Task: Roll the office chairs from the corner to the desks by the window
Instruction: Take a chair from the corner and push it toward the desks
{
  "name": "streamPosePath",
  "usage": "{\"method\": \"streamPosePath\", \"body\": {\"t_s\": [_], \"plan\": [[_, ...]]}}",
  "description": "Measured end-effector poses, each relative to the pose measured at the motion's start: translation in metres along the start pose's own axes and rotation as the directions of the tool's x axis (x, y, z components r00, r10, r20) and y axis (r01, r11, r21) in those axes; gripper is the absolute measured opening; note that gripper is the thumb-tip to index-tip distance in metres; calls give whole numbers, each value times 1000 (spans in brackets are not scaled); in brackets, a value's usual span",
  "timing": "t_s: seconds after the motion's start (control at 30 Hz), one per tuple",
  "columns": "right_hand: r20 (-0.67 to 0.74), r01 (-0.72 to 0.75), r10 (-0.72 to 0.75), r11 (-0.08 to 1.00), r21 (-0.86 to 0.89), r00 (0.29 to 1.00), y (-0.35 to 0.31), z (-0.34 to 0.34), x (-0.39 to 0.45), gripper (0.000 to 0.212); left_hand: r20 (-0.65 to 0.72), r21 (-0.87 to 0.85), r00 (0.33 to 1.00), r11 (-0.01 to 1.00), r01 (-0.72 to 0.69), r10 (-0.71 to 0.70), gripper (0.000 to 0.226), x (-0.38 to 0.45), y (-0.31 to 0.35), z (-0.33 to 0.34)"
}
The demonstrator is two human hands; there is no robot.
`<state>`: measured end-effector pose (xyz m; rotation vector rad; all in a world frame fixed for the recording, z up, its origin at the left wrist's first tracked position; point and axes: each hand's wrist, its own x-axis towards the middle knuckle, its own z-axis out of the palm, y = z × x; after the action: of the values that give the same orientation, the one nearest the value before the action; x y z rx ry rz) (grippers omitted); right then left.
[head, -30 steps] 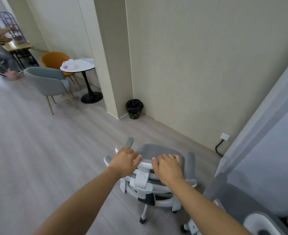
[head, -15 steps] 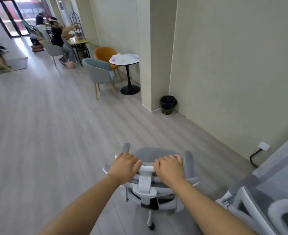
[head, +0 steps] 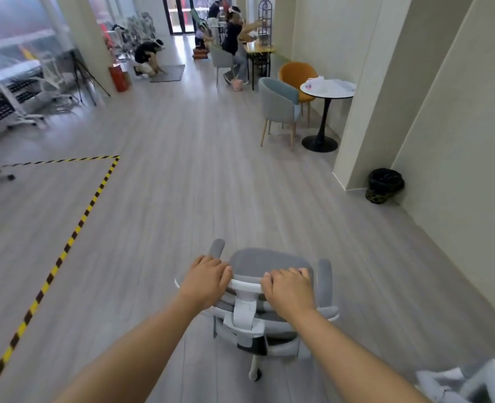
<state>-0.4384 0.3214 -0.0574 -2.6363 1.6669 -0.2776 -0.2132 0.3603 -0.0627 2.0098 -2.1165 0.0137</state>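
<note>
Gripping the top edge of the office chair (head: 265,274) backrest with both hands, spaced either side of the white centre spine, presumably for even steering and for keeping the castors tracking straight. Curling the left hand (head: 205,282) over the left part of the white top rail, knuckles up, fingertips hidden over the front edge. Curling the right hand (head: 288,287) over the right part of the same rail, fingers wrapped down the mesh side; both grasps closed on the rail, neither slack. Standing the chair upright on the wood floor (head: 182,184), seat facing away, armrests flanking the seat, one castor showing below. Pointing toward open floor, with the yellow-black floor tape (head: 65,248) well to the left and the black waste bin (head: 384,184) against the wall to the right. Showing desks (head: 4,94) and white chairs by the window at far left, so judging the route as unfinished and needing a leftward turn. Showing part of another white chair (head: 470,383) at the lower right corner.
</note>
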Motion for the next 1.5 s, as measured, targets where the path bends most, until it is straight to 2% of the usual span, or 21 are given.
{"method": "streamPosePath", "body": {"t_s": [0.2, 0.43, 0.67, 0.8, 0.9, 1.2, 1.4, 1.5], "plan": [[17, 107, -107, 994, 13, 994, -78, 6, -14, 56, 20, 38, 993, 993, 111, -112, 53, -76, -52, -19], [5, 164, -164, 986, 10, 986, -172, 21, -17, 46, -48, 13, 979, 980, 200, -199, 47, -149, -127, -43], [-10, 256, -256, 967, 11, 967, -282, 39, -8, 49, -53, -25, 979, 980, 197, -198, 42, -209, -223, -69], [-30, 282, -281, 958, 41, 959, -350, 47, 2, 49, -48, 6, 979, 980, 199, -199, 51, -237, -286, -84], [-56, 300, -297, 953, 46, 953, -405, 56, 16, 49, -68, 25, 972, 974, 226, -224, 48, -252, -337, -90], [-100, 395, -387, 915, 77, 916, -562, 96, 108, 45, -184, 32, 919, 932, 361, -350, 45, -265, -506, -109], [-185, 500, -481, 863, 75, 857, -669, 124, 201, 43, -219, 89, 888, 899, 430, -403, 42, -251, -627, -125], [-186, 553, -534, 831, 67, 825, -725, 134, 250, 45, -253, 97, 851, 863, 496, -460, 42, -241, -690, -132]]}}
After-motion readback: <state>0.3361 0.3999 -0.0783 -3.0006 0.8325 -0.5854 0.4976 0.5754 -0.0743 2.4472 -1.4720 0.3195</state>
